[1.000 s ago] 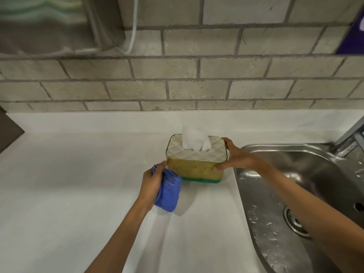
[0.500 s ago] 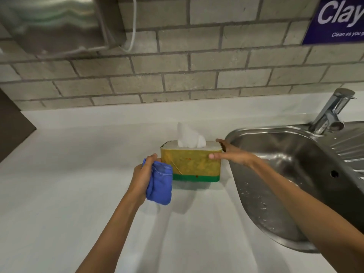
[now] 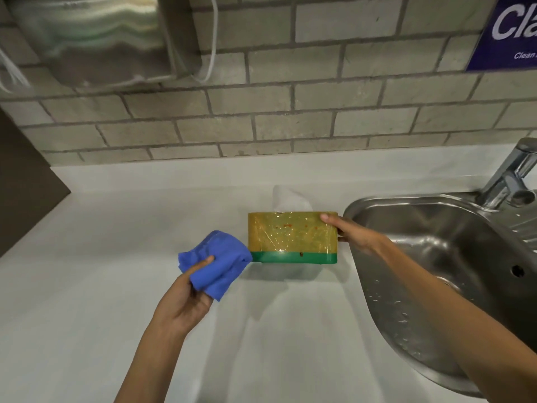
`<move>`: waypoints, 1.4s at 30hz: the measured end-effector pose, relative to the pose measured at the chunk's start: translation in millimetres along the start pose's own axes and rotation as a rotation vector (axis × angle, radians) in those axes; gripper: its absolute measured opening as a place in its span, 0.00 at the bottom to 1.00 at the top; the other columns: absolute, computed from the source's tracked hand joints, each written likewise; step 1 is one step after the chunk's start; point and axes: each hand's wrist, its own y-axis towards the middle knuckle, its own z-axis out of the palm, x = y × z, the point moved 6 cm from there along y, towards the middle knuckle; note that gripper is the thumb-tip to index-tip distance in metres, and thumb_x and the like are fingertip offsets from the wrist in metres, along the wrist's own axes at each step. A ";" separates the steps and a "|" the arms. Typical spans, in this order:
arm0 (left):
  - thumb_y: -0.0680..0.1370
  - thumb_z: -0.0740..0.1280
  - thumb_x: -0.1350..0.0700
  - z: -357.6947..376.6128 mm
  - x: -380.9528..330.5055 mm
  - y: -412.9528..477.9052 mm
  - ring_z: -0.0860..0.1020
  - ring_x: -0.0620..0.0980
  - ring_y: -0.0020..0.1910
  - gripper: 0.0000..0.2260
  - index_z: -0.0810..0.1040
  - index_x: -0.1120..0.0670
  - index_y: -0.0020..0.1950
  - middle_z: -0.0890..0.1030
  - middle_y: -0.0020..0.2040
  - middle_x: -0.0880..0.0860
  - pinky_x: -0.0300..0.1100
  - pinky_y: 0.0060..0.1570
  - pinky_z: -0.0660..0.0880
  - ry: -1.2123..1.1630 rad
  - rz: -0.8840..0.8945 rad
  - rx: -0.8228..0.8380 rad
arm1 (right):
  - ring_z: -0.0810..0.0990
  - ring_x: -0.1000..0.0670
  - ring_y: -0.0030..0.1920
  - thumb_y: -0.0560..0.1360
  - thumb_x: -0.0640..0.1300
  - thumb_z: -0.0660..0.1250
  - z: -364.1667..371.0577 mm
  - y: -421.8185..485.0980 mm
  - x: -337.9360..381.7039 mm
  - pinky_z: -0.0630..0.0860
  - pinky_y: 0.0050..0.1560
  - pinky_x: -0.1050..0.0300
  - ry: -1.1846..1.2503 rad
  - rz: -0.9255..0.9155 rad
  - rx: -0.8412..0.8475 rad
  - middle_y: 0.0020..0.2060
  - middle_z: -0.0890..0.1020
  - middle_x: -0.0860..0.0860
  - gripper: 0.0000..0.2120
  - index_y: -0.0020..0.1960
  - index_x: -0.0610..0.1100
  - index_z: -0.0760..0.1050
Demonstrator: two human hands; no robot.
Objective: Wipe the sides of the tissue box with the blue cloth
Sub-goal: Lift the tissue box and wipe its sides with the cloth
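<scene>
The tissue box (image 3: 292, 235) stands on the white counter (image 3: 87, 286), its yellow front side with a green bottom band facing me; small red specks mark that side. A white tissue (image 3: 286, 197) pokes up behind its top edge. My right hand (image 3: 353, 235) grips the box's right end. My left hand (image 3: 186, 298) holds the bunched blue cloth (image 3: 216, 264), whose right edge touches the box's lower left corner.
A stainless steel sink (image 3: 436, 257) with water drops lies right of the box, with a tap (image 3: 511, 175) at its back. A brick wall carries a metal dispenser (image 3: 96, 39) at top left and a blue sign (image 3: 511, 33) at top right.
My left hand turned palm up and shifted the cloth from the box's left side down to its lower left corner. The view dropped lower, so the box's front now faces me.
</scene>
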 end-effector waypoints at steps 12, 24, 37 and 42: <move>0.69 0.66 0.68 103.1 -11.8 -0.9 0.74 0.49 0.44 0.13 0.75 0.55 0.51 0.75 0.43 0.48 0.33 0.39 0.67 1.194 1.016 -0.201 | 0.76 0.52 0.55 0.57 0.75 0.63 -0.1 5.0 -6.5 0.65 0.65 0.54 0.101 0.005 -0.019 0.56 0.79 0.51 0.29 0.48 0.56 0.72; 0.70 0.72 0.47 82.5 23.5 20.1 0.69 0.59 0.65 0.20 0.74 0.57 0.56 0.72 0.66 0.58 0.54 0.58 0.74 1.432 1.063 -0.157 | 0.76 0.57 0.52 0.56 0.72 0.61 -0.5 4.2 -8.1 0.68 0.58 0.57 0.130 -0.006 -0.038 0.50 0.80 0.56 0.29 0.49 0.56 0.72; 0.76 0.55 0.39 87.7 31.2 29.1 0.67 0.53 0.67 0.29 0.62 0.53 0.72 0.69 0.69 0.54 0.48 0.63 0.69 1.176 0.918 -0.341 | 0.79 0.58 0.48 0.53 0.73 0.67 3.2 -3.0 -10.5 0.72 0.52 0.64 0.133 -0.035 -0.117 0.45 0.82 0.57 0.30 0.46 0.54 0.74; 0.78 0.58 0.45 83.8 37.4 35.8 0.58 0.56 0.74 0.28 0.58 0.52 0.76 0.58 0.76 0.58 0.46 0.68 0.64 1.293 0.933 -0.358 | 0.81 0.66 0.41 0.44 0.76 0.67 5.3 -7.3 -4.3 0.73 0.39 0.74 0.134 -0.078 -0.118 0.38 0.83 0.61 0.37 0.45 0.54 0.74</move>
